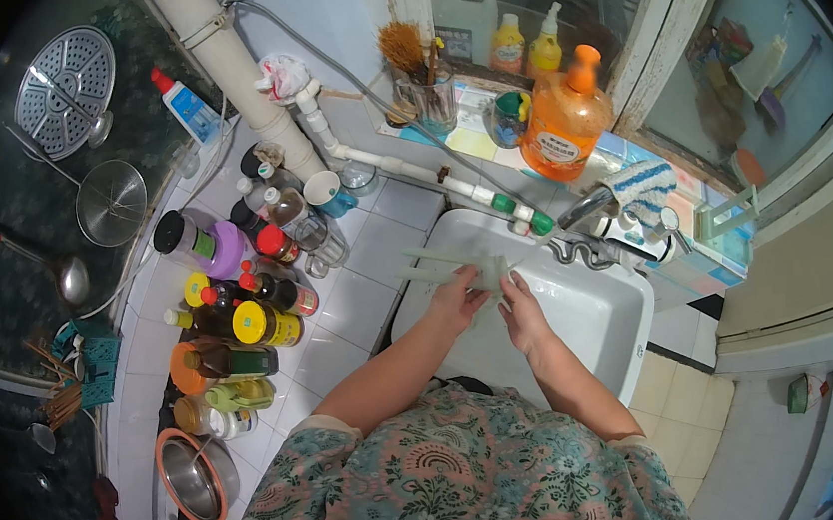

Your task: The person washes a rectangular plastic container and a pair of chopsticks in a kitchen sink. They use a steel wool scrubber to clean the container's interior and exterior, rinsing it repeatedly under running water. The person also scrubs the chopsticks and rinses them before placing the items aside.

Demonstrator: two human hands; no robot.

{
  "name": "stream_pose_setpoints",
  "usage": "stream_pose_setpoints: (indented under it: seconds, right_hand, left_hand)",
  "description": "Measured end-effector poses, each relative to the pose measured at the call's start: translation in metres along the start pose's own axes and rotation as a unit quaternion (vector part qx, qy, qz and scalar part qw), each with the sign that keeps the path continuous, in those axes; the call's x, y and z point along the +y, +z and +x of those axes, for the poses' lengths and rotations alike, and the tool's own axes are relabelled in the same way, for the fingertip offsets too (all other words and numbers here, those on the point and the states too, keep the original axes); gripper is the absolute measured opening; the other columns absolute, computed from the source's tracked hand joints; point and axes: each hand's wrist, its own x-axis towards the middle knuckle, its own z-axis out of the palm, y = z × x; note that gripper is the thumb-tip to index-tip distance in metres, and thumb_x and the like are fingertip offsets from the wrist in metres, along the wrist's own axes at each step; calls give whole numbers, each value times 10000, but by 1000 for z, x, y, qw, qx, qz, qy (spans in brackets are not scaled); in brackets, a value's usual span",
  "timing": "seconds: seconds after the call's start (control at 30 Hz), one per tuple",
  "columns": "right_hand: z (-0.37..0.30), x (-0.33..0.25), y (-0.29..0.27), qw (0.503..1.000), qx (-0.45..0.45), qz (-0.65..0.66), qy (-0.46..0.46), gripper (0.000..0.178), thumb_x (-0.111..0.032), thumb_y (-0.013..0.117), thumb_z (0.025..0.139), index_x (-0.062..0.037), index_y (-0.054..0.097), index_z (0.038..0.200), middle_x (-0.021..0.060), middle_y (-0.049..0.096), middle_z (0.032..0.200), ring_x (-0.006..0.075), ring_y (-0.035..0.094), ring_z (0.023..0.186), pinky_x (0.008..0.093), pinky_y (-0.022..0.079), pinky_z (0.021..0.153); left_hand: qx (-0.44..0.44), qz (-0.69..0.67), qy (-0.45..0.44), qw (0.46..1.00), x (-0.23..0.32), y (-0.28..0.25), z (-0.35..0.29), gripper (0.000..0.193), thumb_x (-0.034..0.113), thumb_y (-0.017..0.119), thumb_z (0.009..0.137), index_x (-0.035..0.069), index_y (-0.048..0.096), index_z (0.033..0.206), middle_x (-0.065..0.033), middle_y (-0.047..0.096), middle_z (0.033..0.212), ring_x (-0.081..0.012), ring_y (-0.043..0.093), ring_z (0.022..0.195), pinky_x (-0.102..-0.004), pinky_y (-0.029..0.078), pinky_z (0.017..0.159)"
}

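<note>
Over the white sink (600, 343), both my hands are closed on a pale green, translucent object (491, 275). Long narrow strips stick out from it to the left; its exact kind cannot be made out. My left hand (457, 298) grips it near the middle, fingers bent over its near side. At its right end, my right hand (524, 316) pinches it between thumb and fingers. Just beyond the right hand, the metal faucet (584, 206) reaches over the sink's back edge, with a blue-and-white striped cloth (642, 190) draped beside it.
A large orange pump bottle (564, 125) stands on the windowsill. Sauce bottles and jars, including a yellow-lidded jar (267, 323), crowd the tiled counter (329, 344) at left. A glass mug (324, 253) stands nearer the sink. A metal bowl (195, 480) lies near left. White pipe (382, 161) runs behind.
</note>
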Motion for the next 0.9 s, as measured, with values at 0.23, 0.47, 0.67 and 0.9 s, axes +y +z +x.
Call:
stream_pose_setpoints:
  seconds: [0.23,0.47,0.67,0.9]
  right_hand:
    - [3,14,-21,971,-138,76,179,489,-466,430,925,-57,468,1190,105,460,1253,232,412,1178,378,319,984]
    - [0,7,-3,964,-142,197,109,427,-404,430,940,-42,490,1159,96,540,1157,221,442,1129,398,290,996]
    - [23,19,-14,938,-194,281,63,369,-362,460,928,-56,503,1130,98,541,1147,234,511,1017,354,394,885]
    - [27,-5,-6,930,-119,342,62,331,-283,453,927,-74,489,1181,88,582,1124,245,540,1051,387,407,885]
  left_hand:
    - [13,-93,31,995,-9,8,-2,267,158,572,868,34,509,1096,-90,526,1074,-223,526,1018,-334,479,885]
    - [36,-134,13,990,-15,24,-12,301,140,580,859,-5,496,1108,-133,513,1075,-248,535,1006,-351,482,898]
    - [10,-79,-14,997,-25,26,-24,293,166,555,876,25,519,1130,-107,543,1061,-236,553,977,-369,493,874]
    - [-25,529,7,848,24,-6,-40,291,210,545,861,31,587,1086,-112,588,1019,-211,585,926,-359,487,802]
